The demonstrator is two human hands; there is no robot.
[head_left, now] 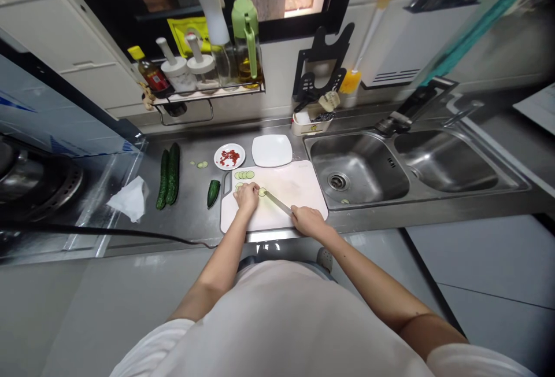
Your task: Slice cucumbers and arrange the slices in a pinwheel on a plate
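My right hand is wrapped round the handle of a kitchen knife, whose blade points left over the white cutting board. At the blade's tip lies a pale green cucumber slice. My left hand is beside it with bent fingers, its fingertips closed at the slice's edge; the hand partly covers more slices. A row of overlapping cucumber slices lies at the board's upper left. Left of the board rests a cut piece of dark green cucumber.
Behind the board stand a small plate of chopped red pieces and a white square dish. Two whole cucumbers and a crumpled white tissue lie left. The double sink is right; a bottle rack hangs above.
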